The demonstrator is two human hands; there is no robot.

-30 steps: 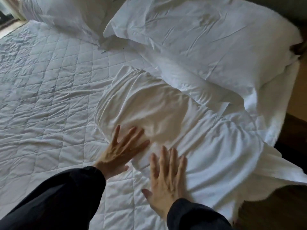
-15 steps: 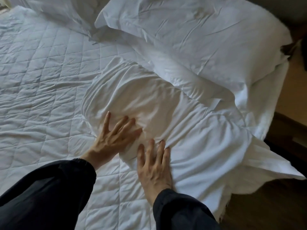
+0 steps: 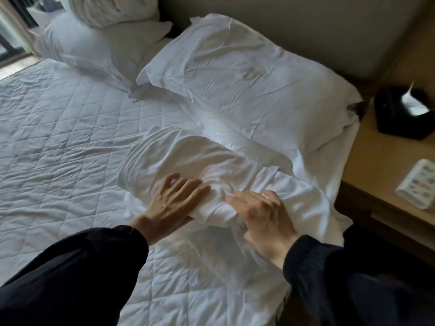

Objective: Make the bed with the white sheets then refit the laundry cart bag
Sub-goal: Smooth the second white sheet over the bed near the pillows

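A bunched white sheet [image 3: 188, 156] lies on the quilted mattress pad [image 3: 70, 137] near the bed's right side, just below a large white pillow [image 3: 247, 74]. My left hand [image 3: 174, 201] lies on the near fold of the sheet, fingers over the top and thumb tucked under the fold. My right hand [image 3: 263, 215] curls its fingers into the cloth beside it. Both arms are in dark sleeves. The laundry cart and its bag are out of view.
A second pillow [image 3: 94, 48] with a rolled white bundle [image 3: 110, 10] on top sits at the far left by the headboard [image 3: 306, 27]. To the right is a wooden nightstand [image 3: 381, 165] with a black tissue box [image 3: 400, 116] and a white card [image 3: 419, 184].
Both hands went from lying flat on the sheet with fingers spread to closing on its near fold. The view has tilted up, bringing in the headboard and nightstand.
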